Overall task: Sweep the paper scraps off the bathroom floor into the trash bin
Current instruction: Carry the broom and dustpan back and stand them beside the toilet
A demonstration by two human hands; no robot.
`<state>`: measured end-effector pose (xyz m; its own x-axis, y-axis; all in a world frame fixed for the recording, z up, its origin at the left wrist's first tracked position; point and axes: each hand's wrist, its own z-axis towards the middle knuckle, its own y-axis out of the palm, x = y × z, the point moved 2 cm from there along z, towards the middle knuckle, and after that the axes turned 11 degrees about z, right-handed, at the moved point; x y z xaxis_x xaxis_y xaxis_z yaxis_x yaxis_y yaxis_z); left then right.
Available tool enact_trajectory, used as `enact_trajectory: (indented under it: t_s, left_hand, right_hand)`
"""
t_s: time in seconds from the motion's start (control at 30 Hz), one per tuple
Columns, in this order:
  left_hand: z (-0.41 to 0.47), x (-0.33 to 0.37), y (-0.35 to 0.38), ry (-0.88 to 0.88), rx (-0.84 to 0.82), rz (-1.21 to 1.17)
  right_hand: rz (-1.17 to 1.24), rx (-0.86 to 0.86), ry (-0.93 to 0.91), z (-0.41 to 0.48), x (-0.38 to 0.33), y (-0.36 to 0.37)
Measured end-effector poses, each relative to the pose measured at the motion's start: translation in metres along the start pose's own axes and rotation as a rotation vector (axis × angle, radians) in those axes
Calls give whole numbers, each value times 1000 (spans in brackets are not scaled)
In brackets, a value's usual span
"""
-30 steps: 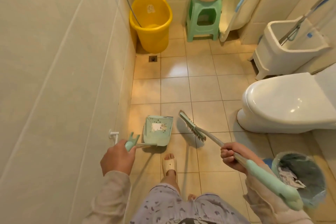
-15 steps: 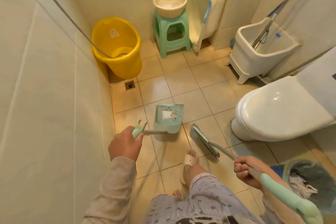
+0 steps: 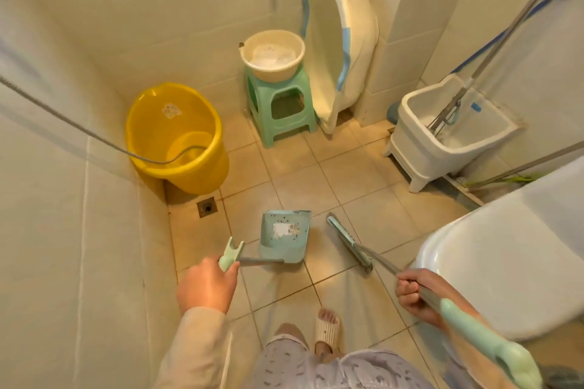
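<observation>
My left hand (image 3: 207, 286) grips the mint handle of a light blue dustpan (image 3: 284, 238), which hangs just above the tiled floor with a white paper scrap (image 3: 282, 228) and small bits inside it. My right hand (image 3: 417, 292) is closed on the metal shaft of a mint-handled broom (image 3: 349, 243); its brush head points down to the floor, right of the dustpan. The trash bin (image 3: 565, 376) shows only as a dark sliver at the bottom right corner.
A white toilet (image 3: 505, 265) fills the right side. A yellow bucket (image 3: 175, 136) with a hose stands at the left wall, near a floor drain (image 3: 207, 207). Behind are a green stool (image 3: 281, 107) with a basin, a leaning baby tub (image 3: 338, 44) and a mop bucket (image 3: 448, 133). My slippered foot (image 3: 327, 330) is below.
The view has tilted up and to the left, so the trash bin slid almost out of frame. The dustpan and broom stay held in the same grips, dustpan still carrying the scrap.
</observation>
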<state>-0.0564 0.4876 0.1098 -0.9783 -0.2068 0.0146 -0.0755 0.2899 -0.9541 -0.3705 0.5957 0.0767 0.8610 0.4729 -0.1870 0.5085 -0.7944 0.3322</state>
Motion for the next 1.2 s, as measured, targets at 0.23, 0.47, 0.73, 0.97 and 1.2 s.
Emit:
enact_trajectory:
  t_s: [0.23, 0.47, 0.73, 0.97, 1.2]
  left_hand:
    - [97, 80, -40, 275, 79, 72]
    - [185, 149, -70, 605, 97, 166]
    - [245, 239, -95, 1012, 32, 335]
    - [250, 337, -94, 1260, 6, 443]
    - [242, 444, -86, 1456, 5, 526]
  right_hand:
    - [160, 16, -56, 22, -51, 57]
    - [468, 37, -138, 49, -57, 102]
    - [825, 78, -234, 61, -48, 126]
    - [1053, 77, -315, 67, -81, 127]
    - [1228, 66, -361, 75, -154, 110]
